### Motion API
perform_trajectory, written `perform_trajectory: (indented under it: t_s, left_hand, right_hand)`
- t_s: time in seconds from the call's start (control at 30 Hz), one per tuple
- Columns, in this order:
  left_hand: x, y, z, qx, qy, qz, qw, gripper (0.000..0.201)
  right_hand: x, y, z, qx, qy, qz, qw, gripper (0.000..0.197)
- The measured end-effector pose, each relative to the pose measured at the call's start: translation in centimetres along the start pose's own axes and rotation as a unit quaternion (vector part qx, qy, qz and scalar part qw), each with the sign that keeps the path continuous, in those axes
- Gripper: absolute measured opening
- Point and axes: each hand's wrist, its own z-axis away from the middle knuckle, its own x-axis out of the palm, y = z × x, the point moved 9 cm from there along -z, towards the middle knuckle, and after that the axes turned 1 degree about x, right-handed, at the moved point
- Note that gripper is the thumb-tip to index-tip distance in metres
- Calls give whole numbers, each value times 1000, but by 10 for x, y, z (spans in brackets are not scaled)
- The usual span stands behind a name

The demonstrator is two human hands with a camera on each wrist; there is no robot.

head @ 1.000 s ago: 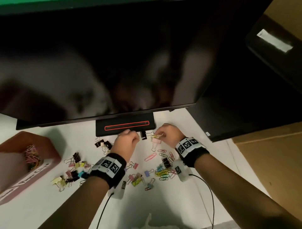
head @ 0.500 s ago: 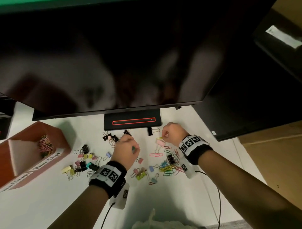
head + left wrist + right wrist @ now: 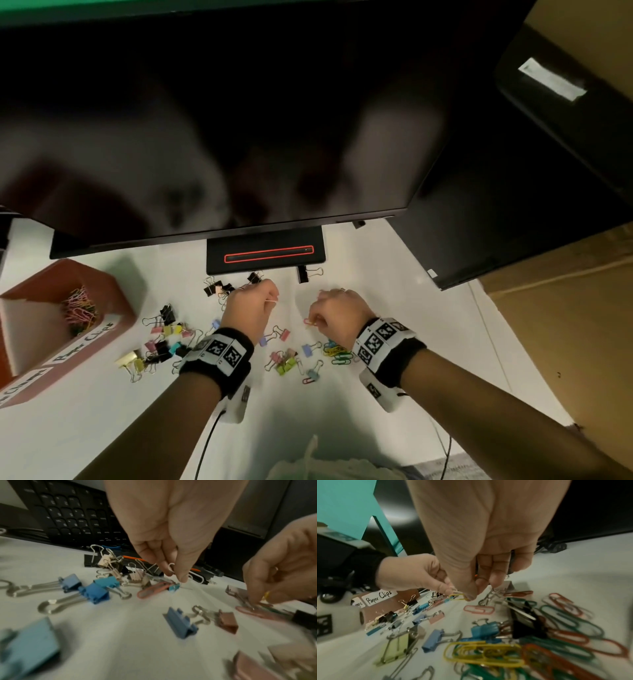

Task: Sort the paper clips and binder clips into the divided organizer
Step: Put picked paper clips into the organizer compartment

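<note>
My left hand pinches a white paper clip between thumb and fingertips, lifted just above the white desk. My right hand, at about three o'clock from the left and near it, pinches a yellow paper clip at its thumb tip, with a pink paper clip lying on the desk just below. At six o'clock from both hands the loose binder clips lie scattered, and a heap of paper clips (yellow, green, red) sits beside my right wrist. The brown organizer stands well apart at nine o'clock; its compartment labelled "Paper Clips" already holds coloured clips. A black monitor stand is at twelve o'clock, just beyond my knuckles.
</note>
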Motion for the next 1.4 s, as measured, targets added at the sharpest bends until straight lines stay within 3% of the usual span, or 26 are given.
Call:
perform_trajectory:
  t_s: [0.13,0.3,0.47,0.63,0.8,0.93,1.07,1.4]
  left_hand:
    - [-13,-12,3,-43,15,75,996,11]
    - [-21,-36,19,-99,27,107,989,8]
    - [7,-41,31,-121,-25,74,990,19]
    - [10,-47,26,-129,-1,11,992,17]
    - [2,-48,24,-105,21,-4,994,2]
    - [-1,-51,24,-89,11,-14,996,7]
    - [0,-51,29,-80,-5,-6,997,11]
    - [4,-33,27,-50,-28,41,998,20]
  right_hand:
    - [3,-4,-3,24,10,55,998,21]
    - [9,-7,-2,18,0,33,999,22]
    - [15,-8,-6,16,-9,24,1000,25]
    - [19,-10,-9,5,-31,57,998,23]
    - [-14,17,3,41,33,-116,992,16]
    - [-41,69,19,105,88,-194,971,16]
    - [-32,83,28,115,52,-190,974,13]
    - [-6,46,11,41,0,-136,990,15]
